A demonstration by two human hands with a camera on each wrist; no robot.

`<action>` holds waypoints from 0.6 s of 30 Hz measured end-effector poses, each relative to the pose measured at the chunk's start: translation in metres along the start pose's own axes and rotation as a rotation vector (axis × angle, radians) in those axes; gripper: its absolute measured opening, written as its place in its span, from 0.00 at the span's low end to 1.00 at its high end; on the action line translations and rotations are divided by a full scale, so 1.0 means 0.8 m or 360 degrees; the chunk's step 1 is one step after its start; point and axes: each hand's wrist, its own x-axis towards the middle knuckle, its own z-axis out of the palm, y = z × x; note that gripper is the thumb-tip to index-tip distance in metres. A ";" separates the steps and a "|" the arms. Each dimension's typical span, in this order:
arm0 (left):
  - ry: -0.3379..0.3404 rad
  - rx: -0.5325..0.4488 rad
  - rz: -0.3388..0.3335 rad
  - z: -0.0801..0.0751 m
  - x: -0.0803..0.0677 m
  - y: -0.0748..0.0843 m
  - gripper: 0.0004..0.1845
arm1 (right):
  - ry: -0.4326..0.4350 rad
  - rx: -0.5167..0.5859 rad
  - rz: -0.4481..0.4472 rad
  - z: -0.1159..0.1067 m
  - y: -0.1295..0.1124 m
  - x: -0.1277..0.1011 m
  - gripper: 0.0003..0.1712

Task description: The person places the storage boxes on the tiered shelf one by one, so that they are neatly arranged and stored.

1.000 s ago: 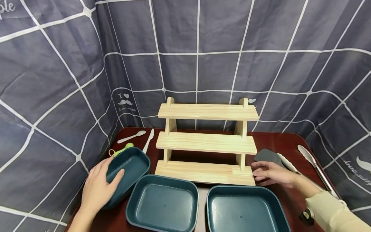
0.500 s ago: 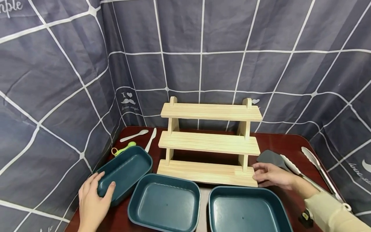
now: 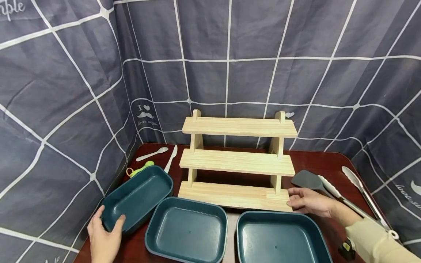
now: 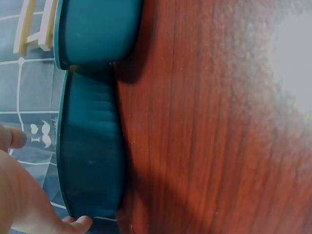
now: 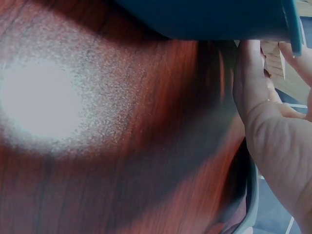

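Three dark teal bins sit in a row at the front of the table. My left hand (image 3: 104, 233) spreads around the near end of the angled left bin (image 3: 141, 197), its fingertips right at the rim. The left wrist view shows this bin (image 4: 92, 146) from the side, the thumb apart from it. A three-tier wooden display stand (image 3: 238, 162) stands behind the bins. My right hand (image 3: 312, 202) grips the right end of its bottom board, thumb and fingers on either side of the wood (image 5: 274, 58) in the right wrist view.
The middle bin (image 3: 187, 230) and right bin (image 3: 279, 237) stand before the display stand. Behind the left bin lie a white spoon (image 3: 152, 154), white knife (image 3: 171, 158) and green spoon (image 3: 141, 168). A grey spatula (image 3: 307, 179) and tongs (image 3: 361, 193) lie right. A grid-patterned curtain (image 3: 253, 80) encloses the table.
My left hand has slid back toward me along the left bin, from its side to its near end. My right hand has shifted slightly and stays at the stand's bottom board.
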 end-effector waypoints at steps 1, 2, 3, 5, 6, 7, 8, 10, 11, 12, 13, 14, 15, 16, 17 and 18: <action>-0.0014 -0.0034 -0.0034 0.000 0.000 0.000 0.44 | -0.0002 0.0007 -0.0001 0.000 0.001 0.000 0.40; -0.0027 -0.0071 -0.0072 0.001 -0.001 0.001 0.45 | -0.0003 0.0014 -0.0003 -0.001 0.002 0.001 0.40; -0.0032 -0.0113 -0.0108 0.001 -0.001 0.001 0.45 | -0.0004 0.0018 -0.0005 -0.002 0.003 0.001 0.39; -0.0036 -0.0228 -0.0175 0.003 0.001 0.001 0.47 | -0.0003 0.0030 -0.0008 -0.002 0.005 0.001 0.39; -0.0036 -0.0288 -0.0203 0.004 0.002 0.001 0.48 | -0.0002 0.0035 -0.0009 -0.003 0.006 0.001 0.38; -0.0039 -0.0346 -0.0230 0.004 0.003 0.000 0.49 | 0.0000 0.0039 -0.0009 -0.003 0.007 0.001 0.38; -0.0042 -0.0388 -0.0258 0.005 0.005 0.000 0.50 | 0.0002 0.0042 -0.0008 -0.003 0.007 0.001 0.38; -0.0054 -0.0459 -0.0300 0.005 0.008 -0.002 0.51 | 0.0004 0.0048 -0.0008 -0.002 0.007 0.001 0.38; -0.0065 -0.0483 -0.0317 0.004 0.009 -0.003 0.52 | 0.0007 0.0048 -0.0007 -0.002 0.007 0.000 0.38; -0.0077 -0.0490 -0.0336 0.004 0.011 -0.004 0.52 | 0.0006 0.0049 -0.0010 -0.002 0.007 0.000 0.38; -0.0094 -0.0507 -0.0357 0.003 0.013 -0.006 0.52 | 0.0006 0.0052 -0.0013 -0.001 0.007 0.000 0.38; -0.0116 -0.0524 -0.0377 0.002 0.015 -0.008 0.52 | 0.0005 0.0054 -0.0016 -0.001 0.007 -0.001 0.39; -0.0133 -0.0550 -0.0394 0.001 0.017 -0.010 0.51 | 0.0004 0.0057 -0.0019 -0.001 0.006 -0.001 0.39; -0.0152 -0.0573 -0.0411 0.001 0.020 -0.013 0.51 | 0.0002 0.0058 -0.0021 0.000 0.006 -0.002 0.39; -0.0170 -0.0591 -0.0435 0.001 0.022 -0.015 0.51 | 0.0002 0.0063 -0.0022 0.001 0.006 -0.002 0.39; -0.0193 -0.0611 -0.0458 0.000 0.025 -0.017 0.51 | 0.0000 0.0063 -0.0023 0.001 0.006 -0.003 0.39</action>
